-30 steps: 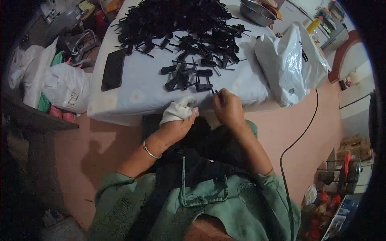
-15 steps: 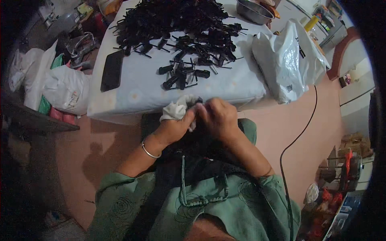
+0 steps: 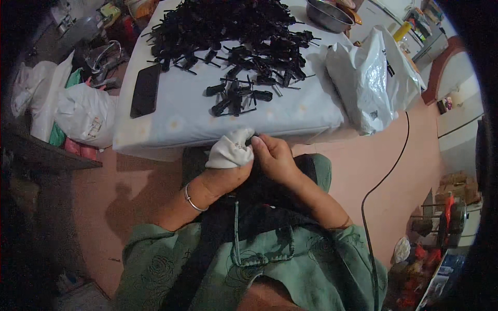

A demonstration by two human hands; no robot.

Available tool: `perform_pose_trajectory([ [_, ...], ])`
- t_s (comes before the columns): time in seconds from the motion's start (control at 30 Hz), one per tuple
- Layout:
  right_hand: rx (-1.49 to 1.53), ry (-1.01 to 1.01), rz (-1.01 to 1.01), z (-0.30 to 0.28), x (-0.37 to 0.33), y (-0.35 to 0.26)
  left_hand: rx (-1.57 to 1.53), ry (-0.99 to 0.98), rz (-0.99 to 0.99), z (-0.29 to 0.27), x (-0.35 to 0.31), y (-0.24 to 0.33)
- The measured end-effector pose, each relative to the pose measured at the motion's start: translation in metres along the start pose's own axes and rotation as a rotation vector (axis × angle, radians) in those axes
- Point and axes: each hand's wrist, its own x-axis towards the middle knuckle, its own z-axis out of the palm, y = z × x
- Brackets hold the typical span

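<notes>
My left hand [image 3: 231, 177] is closed round a bunched white cloth [image 3: 229, 150], which covers most of its fingers. Against it, my right hand [image 3: 275, 157] pinches a small black piece [image 3: 253, 138] between thumb and forefinger. Only a bit of that piece shows at the cloth's edge, so its full shape is hidden. Both hands are over my lap, just in front of the table. Beyond them, a large heap of black plastic parts with thin rods [image 3: 223, 31] covers the far part of the table, and several loose ones [image 3: 236, 97] lie toward the near edge.
A dark phone [image 3: 145, 91] lies left on the white-covered table [image 3: 181, 132]. To the right stand a white plastic bag [image 3: 358, 85] and, farther back, a metal bowl [image 3: 329, 16]. Filled white bags [image 3: 85, 114] sit at the left. A black cable [image 3: 386, 179] hangs at the right.
The cloth has shifted and now covers more of my left fingers. My right hand has turned and lowered slightly, its thumb now showing along the small black piece.
</notes>
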Motion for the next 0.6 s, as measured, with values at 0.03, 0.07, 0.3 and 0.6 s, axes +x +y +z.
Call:
perform_pose_trajectory([
  [0.03, 0.001, -0.004, -0.001, 0.001, 0.0, -0.002, -0.034, -0.006, -0.038, -0.001, -0.003, -0.002],
  [0.07, -0.033, -0.017, 0.009, 0.002, -0.001, -0.006, -0.068, -0.011, -0.075, -0.001, -0.005, -0.003],
  [0.3, -0.316, -0.129, -0.061, -0.018, 0.002, -0.033, -0.696, -0.132, -0.595, -0.013, 0.002, -0.011],
  [0.6, -0.242, -0.149, -0.165, -0.023, 0.004, -0.029, -0.647, -0.354, -0.568, -0.018, -0.005, -0.007],
])
